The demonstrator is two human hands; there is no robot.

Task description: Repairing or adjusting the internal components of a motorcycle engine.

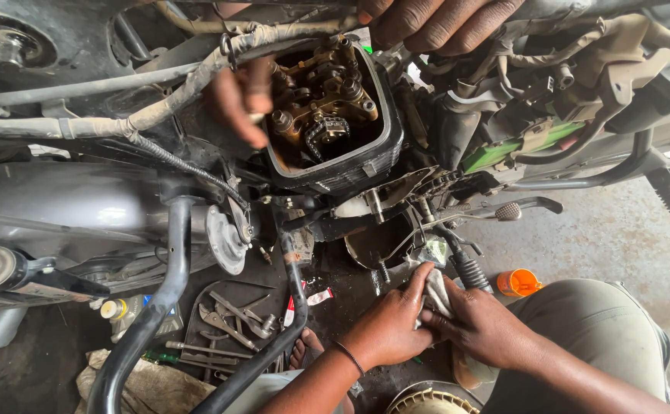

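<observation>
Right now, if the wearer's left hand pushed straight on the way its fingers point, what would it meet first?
The left hand, gripping a rag with the right hand, points up-right; probably the ribbed black sleeve just beyond, though depth is unclear.

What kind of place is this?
Most likely a motorcycle repair shop: an opened engine head with its cam chain exposed, a tray of pliers and wrenches on the stained concrete floor, and both hands holding a rag.
</observation>
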